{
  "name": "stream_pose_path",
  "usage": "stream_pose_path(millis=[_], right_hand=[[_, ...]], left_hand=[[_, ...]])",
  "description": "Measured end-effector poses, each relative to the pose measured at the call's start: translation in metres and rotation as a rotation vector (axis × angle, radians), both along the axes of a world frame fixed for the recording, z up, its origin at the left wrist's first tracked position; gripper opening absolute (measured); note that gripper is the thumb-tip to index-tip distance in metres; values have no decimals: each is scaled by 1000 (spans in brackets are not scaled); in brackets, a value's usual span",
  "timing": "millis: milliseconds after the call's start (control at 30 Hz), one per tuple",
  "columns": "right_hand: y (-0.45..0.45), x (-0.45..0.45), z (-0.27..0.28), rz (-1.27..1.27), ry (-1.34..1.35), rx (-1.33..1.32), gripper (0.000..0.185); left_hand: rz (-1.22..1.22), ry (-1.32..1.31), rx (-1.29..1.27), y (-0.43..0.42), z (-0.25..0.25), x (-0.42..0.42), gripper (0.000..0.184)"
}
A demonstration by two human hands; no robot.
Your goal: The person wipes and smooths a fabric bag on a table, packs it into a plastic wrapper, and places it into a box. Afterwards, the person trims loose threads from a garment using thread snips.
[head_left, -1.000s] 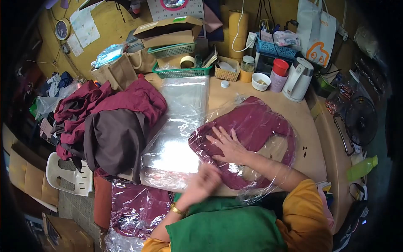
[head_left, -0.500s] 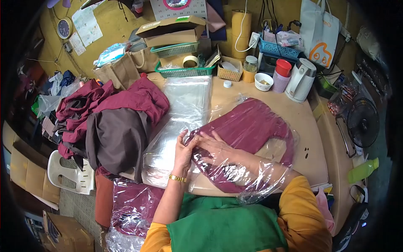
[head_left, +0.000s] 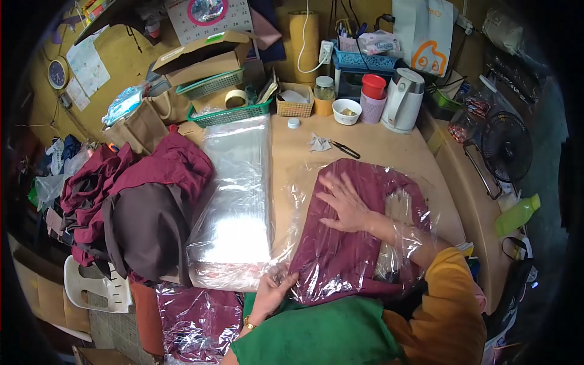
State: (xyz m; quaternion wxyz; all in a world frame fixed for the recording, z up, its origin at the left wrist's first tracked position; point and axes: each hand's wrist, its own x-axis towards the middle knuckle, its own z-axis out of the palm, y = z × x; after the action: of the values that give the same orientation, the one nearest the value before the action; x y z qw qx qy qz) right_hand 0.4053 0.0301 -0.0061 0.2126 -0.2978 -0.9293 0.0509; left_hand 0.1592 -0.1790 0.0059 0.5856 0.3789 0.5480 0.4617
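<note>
Currently, rests the right hand (head_left: 347,205) on a maroon garment (head_left: 347,252) lying at the near edge of the tan desk (head_left: 289,161), just right of a stack of clear plastic sleeves (head_left: 234,182). Spreads those fingers wide, palm down, over the upper left part of the cloth. Pinches the clear plastic bag (head_left: 297,196) around the garment with the left hand (head_left: 274,293), thumb against fingers, at the near left corner; cannot tell whether gripping film alone or cloth too. Wears a gold-coloured band (head_left: 248,322) on the left wrist.

Looks deep wine red and plain, with a broad, fairly smooth panel on the left, lightly creased, and a narrower strip curving round on the right. Leaves an opening between the two, with pale tan visible through it. Glints white all over the near part, under loose, wrinkled film spilling past the cloth on both sides. Gleams with the same film across the right forearm.

Beyond the garment, shows a black pincer-shaped tool (head_left: 345,149) just beside a crumpled pale scrap (head_left: 319,142). Left of the sleeves, bears a heap of maroon and dark brown cloth (head_left: 152,228); below that, shows another maroon piece (head_left: 201,319) in shiny film.
</note>
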Motion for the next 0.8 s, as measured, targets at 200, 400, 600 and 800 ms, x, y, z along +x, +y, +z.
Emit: stream_pose_path(millis=[200, 400, 600, 800], right_hand=[[5, -19, -1, -238, -252, -170, 73], [27, -32, -15, -213, -195, -153, 85], [28, -49, 2, -298, -314, -261, 91], [38, -72, -14, -252, -207, -236, 89]], left_hand=[[125, -45, 17, -5, -11, -6, 15], [178, 101, 8, -13, -23, -12, 15], [-14, 531, 71, -9, 8, -51, 46], [-55, 715, 655, 37, 121, 10, 68]])
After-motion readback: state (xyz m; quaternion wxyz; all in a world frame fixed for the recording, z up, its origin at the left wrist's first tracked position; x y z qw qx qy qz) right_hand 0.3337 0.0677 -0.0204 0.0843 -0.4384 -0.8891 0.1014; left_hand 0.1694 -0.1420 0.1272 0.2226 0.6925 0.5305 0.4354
